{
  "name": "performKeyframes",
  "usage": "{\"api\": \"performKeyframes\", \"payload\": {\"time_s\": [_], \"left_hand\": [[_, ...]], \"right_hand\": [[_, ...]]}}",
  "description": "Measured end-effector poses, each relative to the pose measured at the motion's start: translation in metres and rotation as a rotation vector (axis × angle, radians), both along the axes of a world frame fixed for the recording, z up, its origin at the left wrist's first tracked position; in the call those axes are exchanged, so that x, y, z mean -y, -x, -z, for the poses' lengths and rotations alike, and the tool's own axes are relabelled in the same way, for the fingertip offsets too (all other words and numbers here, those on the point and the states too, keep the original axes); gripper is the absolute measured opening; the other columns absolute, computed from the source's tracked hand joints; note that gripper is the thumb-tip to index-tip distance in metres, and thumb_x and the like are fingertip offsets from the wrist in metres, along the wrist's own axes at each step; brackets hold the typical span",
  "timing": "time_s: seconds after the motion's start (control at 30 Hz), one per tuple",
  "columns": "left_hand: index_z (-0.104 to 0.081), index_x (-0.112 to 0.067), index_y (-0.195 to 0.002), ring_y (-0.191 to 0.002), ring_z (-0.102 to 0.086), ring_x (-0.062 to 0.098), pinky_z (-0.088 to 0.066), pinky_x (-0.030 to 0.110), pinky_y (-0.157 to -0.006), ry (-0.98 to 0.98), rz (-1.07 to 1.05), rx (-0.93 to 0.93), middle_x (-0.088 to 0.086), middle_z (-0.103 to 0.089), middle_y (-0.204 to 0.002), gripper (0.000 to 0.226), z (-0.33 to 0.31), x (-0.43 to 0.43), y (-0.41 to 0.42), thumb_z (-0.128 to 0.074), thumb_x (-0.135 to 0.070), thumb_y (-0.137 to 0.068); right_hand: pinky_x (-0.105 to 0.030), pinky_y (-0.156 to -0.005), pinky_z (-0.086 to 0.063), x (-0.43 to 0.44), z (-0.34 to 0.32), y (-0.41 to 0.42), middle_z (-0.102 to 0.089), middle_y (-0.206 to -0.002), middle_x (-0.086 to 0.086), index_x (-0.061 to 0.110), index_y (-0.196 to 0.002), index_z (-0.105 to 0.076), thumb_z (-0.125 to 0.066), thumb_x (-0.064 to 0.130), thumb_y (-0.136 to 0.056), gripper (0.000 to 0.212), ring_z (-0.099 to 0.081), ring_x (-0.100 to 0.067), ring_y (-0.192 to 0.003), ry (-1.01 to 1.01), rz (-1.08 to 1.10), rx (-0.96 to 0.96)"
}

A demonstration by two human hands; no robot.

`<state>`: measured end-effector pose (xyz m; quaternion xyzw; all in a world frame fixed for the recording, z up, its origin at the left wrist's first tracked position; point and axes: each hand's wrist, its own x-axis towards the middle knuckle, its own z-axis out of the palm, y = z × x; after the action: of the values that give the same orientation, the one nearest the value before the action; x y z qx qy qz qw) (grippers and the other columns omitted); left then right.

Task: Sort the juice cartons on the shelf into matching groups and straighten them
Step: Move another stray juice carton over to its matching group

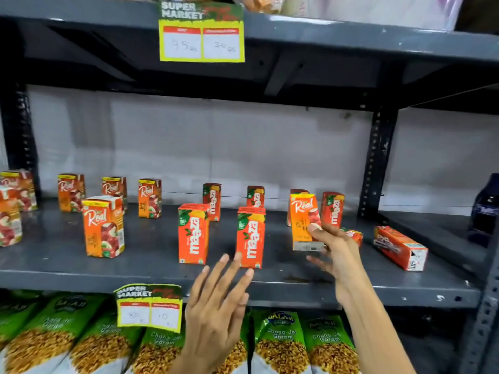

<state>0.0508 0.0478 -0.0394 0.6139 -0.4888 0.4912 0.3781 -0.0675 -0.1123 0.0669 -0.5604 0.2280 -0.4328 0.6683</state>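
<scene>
My right hand [333, 249] grips a Real carton [303, 220] and holds it tilted just above the grey shelf [151, 268], right of centre. My left hand [218, 300] hovers open in front of the shelf edge, its fingertips just below a front Maaza carton [250, 237]. A second front Maaza carton [193, 233] stands to its left, with two more Maaza cartons [212, 201] behind. Several Real cartons [104, 229] stand on the left. One Maaza carton [332, 209] stands behind my right hand. Another carton [399, 247] lies on its side at the right.
A small carton [352, 234] lies partly hidden behind my right hand. Green snack bags [280, 338] fill the shelf below, under a yellow price tag [149, 307]. Another price tag [202, 33] hangs from the upper shelf. A dark upright post [376, 160] and a dark bottle [486, 206] stand at the right.
</scene>
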Motion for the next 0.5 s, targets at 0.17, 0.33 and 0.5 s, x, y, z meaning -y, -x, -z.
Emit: {"api": "performKeyframes", "payload": {"time_s": [0.17,0.33,0.5], "left_hand": [[-0.044,-0.024,-0.131,-0.137,-0.031,0.014,-0.02,0.033,-0.114,0.108,-0.082,-0.032,-0.002,-0.042,-0.142,0.037,-0.008,-0.054,-0.036,-0.032,-0.027,-0.096],[-0.045,-0.017,-0.129,-0.137,-0.032,0.015,-0.023,0.038,-0.113,0.204,-0.25,-0.161,0.008,-0.049,-0.135,0.037,-0.008,-0.135,-0.091,-0.031,-0.028,-0.097],[-0.047,-0.013,-0.13,-0.138,-0.03,0.016,-0.021,0.039,-0.113,0.313,-0.325,-0.235,0.007,-0.046,-0.137,0.038,-0.013,-0.191,-0.134,-0.033,-0.024,-0.096]], "right_hand": [[-0.025,-0.062,-0.055,-0.051,-0.029,0.003,-0.071,-0.085,0.002,0.019,-0.107,-0.061,-0.068,0.005,-0.075,0.036,-0.067,-0.007,-0.071,0.133,-0.07,0.183],[-0.013,-0.054,-0.051,-0.13,-0.055,-0.031,-0.074,-0.067,0.011,0.027,-0.087,-0.055,-0.074,0.014,-0.055,0.04,-0.067,-0.001,-0.065,0.337,-0.215,0.274],[-0.011,-0.058,-0.049,-0.193,-0.061,-0.087,-0.069,-0.076,0.009,0.018,-0.092,-0.057,-0.083,0.005,-0.054,0.048,-0.064,0.003,-0.065,0.444,-0.295,0.275]]}}
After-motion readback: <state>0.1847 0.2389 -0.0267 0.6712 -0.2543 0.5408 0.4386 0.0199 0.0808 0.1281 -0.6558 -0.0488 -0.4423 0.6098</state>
